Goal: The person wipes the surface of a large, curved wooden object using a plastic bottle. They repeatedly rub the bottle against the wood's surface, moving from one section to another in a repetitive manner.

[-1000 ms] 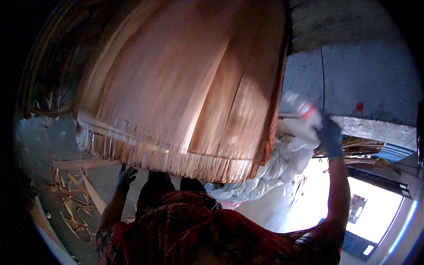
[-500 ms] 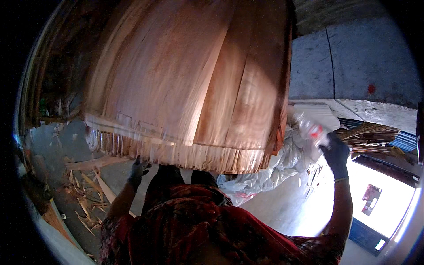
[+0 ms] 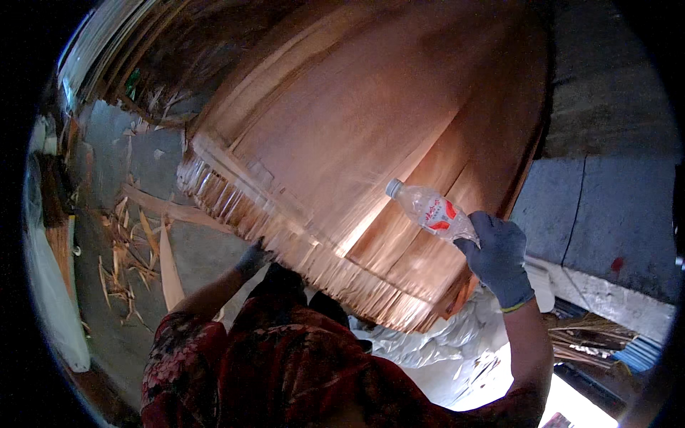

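Observation:
A big stack of thin reddish-brown veneer sheets (image 3: 371, 128) fills the upper view, its frayed edge hanging over me. My left hand (image 3: 253, 258), in a dark glove, reaches up to that frayed edge and grips it from below, with the fingers partly hidden. My right hand (image 3: 499, 260), in a blue glove, holds a clear plastic bottle (image 3: 428, 209) with a red and white label. The bottle lies tilted in front of the stack's right part, cap pointing up and left. My red patterned sleeves (image 3: 285, 364) show at the bottom.
Wood strips and splinters (image 3: 135, 250) litter the grey concrete floor on the left. White sacks (image 3: 428, 342) lie below the stack. A bundle of sticks (image 3: 592, 342) and a grey wall (image 3: 614, 207) are on the right, with a bright opening at the lower right.
My right hand has brought the bottle from beside the stack's right edge to in front of it. The stack now sits more tilted in view. My left hand stays at the frayed edge.

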`<act>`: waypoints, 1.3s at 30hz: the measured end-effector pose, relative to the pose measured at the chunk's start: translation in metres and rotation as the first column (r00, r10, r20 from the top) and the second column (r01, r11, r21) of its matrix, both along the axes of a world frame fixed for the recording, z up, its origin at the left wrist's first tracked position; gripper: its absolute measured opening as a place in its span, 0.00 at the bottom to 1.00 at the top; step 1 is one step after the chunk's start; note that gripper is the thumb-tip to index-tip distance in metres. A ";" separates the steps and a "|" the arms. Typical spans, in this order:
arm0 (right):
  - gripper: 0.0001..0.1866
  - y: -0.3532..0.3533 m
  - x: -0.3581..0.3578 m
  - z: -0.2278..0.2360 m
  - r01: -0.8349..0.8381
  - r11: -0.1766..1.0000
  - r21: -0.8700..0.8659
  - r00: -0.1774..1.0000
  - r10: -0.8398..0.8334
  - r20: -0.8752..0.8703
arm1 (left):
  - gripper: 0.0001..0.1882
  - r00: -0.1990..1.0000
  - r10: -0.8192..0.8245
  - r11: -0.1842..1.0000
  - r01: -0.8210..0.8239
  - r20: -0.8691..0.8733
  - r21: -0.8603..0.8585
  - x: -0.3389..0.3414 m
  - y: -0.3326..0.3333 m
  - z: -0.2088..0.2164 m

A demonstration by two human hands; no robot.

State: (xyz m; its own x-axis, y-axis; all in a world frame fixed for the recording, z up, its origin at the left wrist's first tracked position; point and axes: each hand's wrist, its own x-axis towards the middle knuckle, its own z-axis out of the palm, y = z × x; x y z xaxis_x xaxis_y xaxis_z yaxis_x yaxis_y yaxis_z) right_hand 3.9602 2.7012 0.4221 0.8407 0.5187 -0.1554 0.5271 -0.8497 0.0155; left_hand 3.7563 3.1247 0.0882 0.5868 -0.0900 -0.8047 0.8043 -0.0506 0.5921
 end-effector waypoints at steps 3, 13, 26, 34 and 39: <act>0.17 0.008 0.045 0.004 0.106 0.992 -0.064 0.986 -0.096 0.137 | 0.34 0.996 -0.044 0.998 0.040 0.077 0.057 -0.057 0.047 -0.019; 0.24 -0.186 0.178 0.180 0.632 0.770 -0.088 0.593 -0.407 0.694 | 0.41 0.889 0.431 0.902 -0.431 -0.155 0.032 -0.034 0.034 -0.011; 0.15 0.015 -0.081 -0.036 0.349 0.931 0.107 0.935 -0.354 0.028 | 0.35 0.997 0.052 0.671 -0.082 -0.064 -0.736 0.102 -0.179 0.149; 0.36 0.017 -0.151 -0.095 0.545 0.759 0.357 0.829 -0.423 -0.365 | 0.27 0.985 0.076 0.523 -0.171 -0.154 -0.835 0.085 -0.236 0.134; 0.37 0.005 -0.189 -0.140 0.795 0.367 0.483 0.546 -0.088 -0.833 | 0.24 0.993 0.023 0.655 0.074 0.118 -0.752 0.069 -0.241 0.136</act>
